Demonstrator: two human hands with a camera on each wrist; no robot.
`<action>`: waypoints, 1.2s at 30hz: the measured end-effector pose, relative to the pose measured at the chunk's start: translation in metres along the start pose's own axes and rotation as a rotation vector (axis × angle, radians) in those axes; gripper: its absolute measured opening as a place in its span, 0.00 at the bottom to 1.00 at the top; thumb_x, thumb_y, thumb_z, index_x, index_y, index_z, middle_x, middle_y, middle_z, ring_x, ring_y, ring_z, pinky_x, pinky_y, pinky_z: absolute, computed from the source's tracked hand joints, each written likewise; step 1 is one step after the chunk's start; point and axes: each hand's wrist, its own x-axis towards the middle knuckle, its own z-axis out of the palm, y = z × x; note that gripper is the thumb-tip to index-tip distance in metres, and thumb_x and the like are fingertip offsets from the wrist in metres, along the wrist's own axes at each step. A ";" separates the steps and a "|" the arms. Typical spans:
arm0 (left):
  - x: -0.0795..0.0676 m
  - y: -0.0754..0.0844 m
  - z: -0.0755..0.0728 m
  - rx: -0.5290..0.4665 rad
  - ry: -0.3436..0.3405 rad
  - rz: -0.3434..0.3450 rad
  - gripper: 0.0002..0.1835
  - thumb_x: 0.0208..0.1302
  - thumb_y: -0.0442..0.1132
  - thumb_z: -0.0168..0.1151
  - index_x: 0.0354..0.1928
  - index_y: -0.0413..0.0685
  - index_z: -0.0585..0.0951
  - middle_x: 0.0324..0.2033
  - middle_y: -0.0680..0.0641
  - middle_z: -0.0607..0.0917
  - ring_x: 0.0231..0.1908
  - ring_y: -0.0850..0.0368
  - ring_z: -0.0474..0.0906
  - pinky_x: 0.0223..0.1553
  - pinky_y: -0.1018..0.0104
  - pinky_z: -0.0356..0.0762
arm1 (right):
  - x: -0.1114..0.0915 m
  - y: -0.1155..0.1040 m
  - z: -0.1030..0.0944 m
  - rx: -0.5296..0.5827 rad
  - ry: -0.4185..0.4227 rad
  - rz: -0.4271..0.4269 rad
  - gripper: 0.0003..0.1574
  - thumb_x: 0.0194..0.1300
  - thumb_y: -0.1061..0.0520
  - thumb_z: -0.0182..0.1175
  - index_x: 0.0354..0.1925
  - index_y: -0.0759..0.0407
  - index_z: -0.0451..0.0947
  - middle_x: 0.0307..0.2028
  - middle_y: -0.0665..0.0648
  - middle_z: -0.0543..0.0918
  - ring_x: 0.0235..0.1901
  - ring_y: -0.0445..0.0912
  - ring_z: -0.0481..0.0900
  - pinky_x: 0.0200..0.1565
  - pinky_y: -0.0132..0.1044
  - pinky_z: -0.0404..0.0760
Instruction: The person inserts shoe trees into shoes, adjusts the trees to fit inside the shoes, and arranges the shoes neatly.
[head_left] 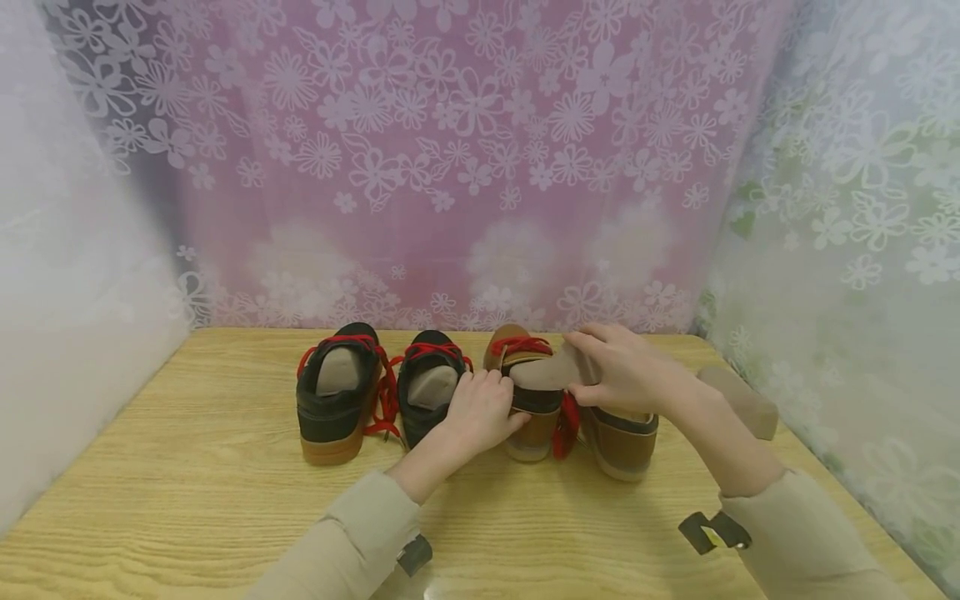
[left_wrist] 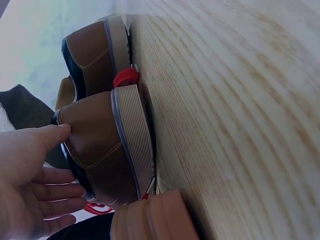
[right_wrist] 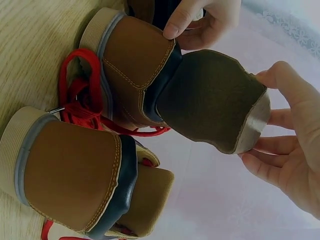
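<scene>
Two brown shoes with red laces stand side by side, heels towards me. At the collar of the left brown shoe is my left hand, its thumb on the outside of the heel rim and its fingers at the opening. My right hand grips the wide end of a grey-beige shoe insert, whose other end dips into that shoe's opening. Directly below the right hand stands the right brown shoe, its opening partly hidden by the hand in the head view.
Two black shoes, the far-left one and its mate, stand left of the brown pair with beige inserts inside. Another insert lies at the right of the wooden table. Flowered curtains hang behind and beside the table.
</scene>
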 end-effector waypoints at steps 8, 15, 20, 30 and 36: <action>0.001 0.000 0.000 -0.009 0.023 0.009 0.23 0.54 0.61 0.63 0.28 0.46 0.77 0.24 0.50 0.76 0.27 0.54 0.73 0.28 0.64 0.67 | 0.006 0.000 -0.001 0.025 -0.008 0.015 0.38 0.53 0.50 0.65 0.59 0.66 0.70 0.52 0.67 0.74 0.51 0.62 0.72 0.51 0.55 0.70; 0.001 -0.001 -0.001 -0.014 0.036 0.008 0.23 0.53 0.61 0.63 0.28 0.46 0.77 0.24 0.50 0.76 0.27 0.54 0.74 0.28 0.64 0.67 | 0.014 -0.001 -0.001 0.034 -0.038 0.054 0.39 0.54 0.49 0.64 0.59 0.66 0.69 0.52 0.68 0.74 0.52 0.64 0.72 0.52 0.57 0.68; 0.000 -0.001 -0.001 -0.015 0.034 0.007 0.23 0.53 0.60 0.63 0.28 0.46 0.78 0.24 0.50 0.76 0.26 0.54 0.74 0.28 0.64 0.67 | 0.019 -0.003 0.001 0.039 -0.051 0.075 0.38 0.53 0.48 0.65 0.58 0.66 0.70 0.51 0.67 0.75 0.50 0.62 0.73 0.51 0.56 0.70; 0.001 -0.002 0.001 -0.039 0.042 -0.009 0.23 0.53 0.60 0.64 0.29 0.45 0.79 0.26 0.49 0.78 0.28 0.53 0.75 0.30 0.62 0.69 | 0.026 -0.007 0.004 0.034 -0.052 0.089 0.38 0.51 0.48 0.67 0.56 0.67 0.72 0.49 0.68 0.76 0.49 0.63 0.73 0.50 0.55 0.70; 0.000 -0.002 0.001 -0.033 0.037 -0.004 0.22 0.54 0.60 0.63 0.29 0.46 0.79 0.26 0.50 0.78 0.28 0.53 0.75 0.30 0.62 0.68 | 0.029 -0.009 0.008 0.040 -0.068 0.122 0.39 0.53 0.47 0.66 0.57 0.67 0.70 0.51 0.69 0.75 0.51 0.63 0.72 0.52 0.56 0.69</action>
